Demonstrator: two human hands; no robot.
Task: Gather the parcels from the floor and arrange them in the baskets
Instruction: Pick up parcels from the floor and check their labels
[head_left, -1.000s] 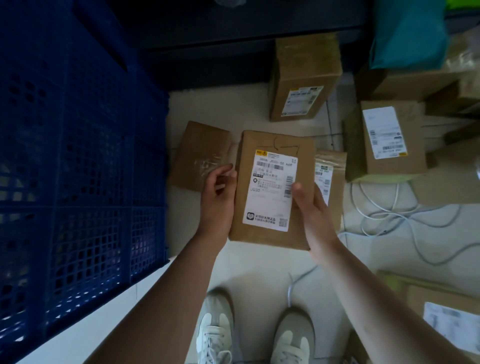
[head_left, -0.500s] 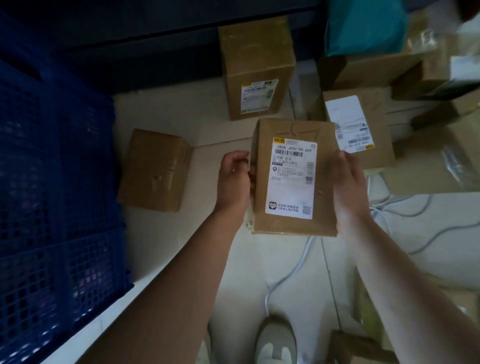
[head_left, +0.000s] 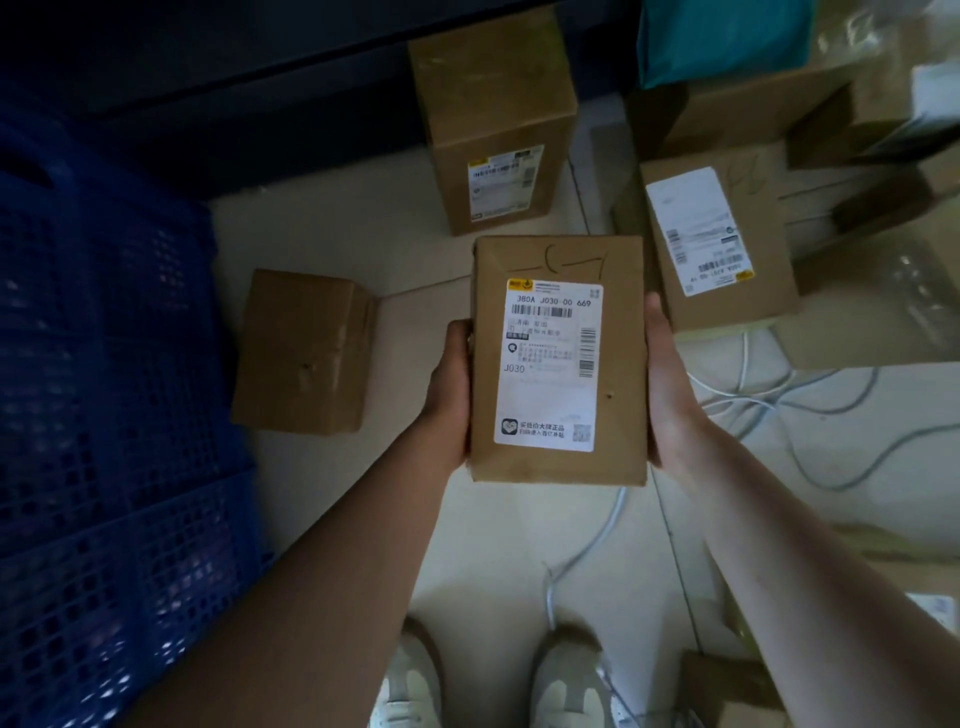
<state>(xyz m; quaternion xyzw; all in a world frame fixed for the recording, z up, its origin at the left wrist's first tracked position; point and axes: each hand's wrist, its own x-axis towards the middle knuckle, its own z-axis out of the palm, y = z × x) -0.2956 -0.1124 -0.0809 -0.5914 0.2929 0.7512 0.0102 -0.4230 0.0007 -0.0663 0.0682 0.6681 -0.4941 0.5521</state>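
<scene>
— Where is the parcel (head_left: 558, 358) sitting?
— It is hanging above the floor (head_left: 493, 545), label up, between both hands. The left hand (head_left: 451, 389) is gripping its left long side, and the right hand (head_left: 667, 384) is gripping the right one.
— And the fingers?
— They are lying hidden beneath the parcel, so I cannot tell whether they are spread or pressed together.
— The basket (head_left: 104, 415)?
— It is standing at the left, well apart from the parcel. A plain box (head_left: 306, 353) is lying beside it. A tall box (head_left: 493, 119) and a labelled box (head_left: 722, 244) are lying further off, with cables (head_left: 779, 405) trailing at the right.
</scene>
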